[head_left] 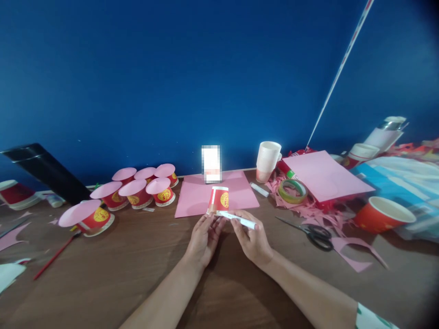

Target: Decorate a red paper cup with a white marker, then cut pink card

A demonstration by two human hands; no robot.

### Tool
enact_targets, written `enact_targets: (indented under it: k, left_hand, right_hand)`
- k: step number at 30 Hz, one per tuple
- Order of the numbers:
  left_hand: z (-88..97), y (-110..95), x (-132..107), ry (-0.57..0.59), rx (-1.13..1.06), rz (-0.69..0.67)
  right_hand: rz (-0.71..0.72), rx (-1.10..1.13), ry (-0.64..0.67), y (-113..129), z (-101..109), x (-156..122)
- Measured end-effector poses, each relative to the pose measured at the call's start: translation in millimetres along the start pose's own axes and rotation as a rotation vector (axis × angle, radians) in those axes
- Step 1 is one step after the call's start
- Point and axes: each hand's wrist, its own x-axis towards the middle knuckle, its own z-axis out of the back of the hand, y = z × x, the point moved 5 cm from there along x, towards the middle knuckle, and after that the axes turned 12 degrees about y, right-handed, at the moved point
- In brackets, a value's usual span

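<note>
An upside-down red paper cup [218,199] with a yellow emblem stands at the near edge of a pink paper sheet [195,194] on the brown table [137,274]. My left hand [205,237] pinches the cup's rim at its lower left. My right hand [252,240] grips a white glue stick [236,219] held sideways, its tip against the cup's rim.
Several upturned red cups topped with pink paper discs [137,189] cluster at the left. To the right lie a white cup stack [267,161], a tape roll [292,190], scissors [313,233], a second pink sheet [324,174], pink scraps and an orange cup [382,214].
</note>
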Motion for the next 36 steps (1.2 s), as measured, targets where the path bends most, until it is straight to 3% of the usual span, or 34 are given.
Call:
enact_targets:
  k: [36]
  left_hand:
    - [-3.3, -0.7, -1.1, -0.002, 0.034, 0.013]
  right_hand:
    - [-0.012, -0.023, 0.019, -3.1, -1.9, 0.0]
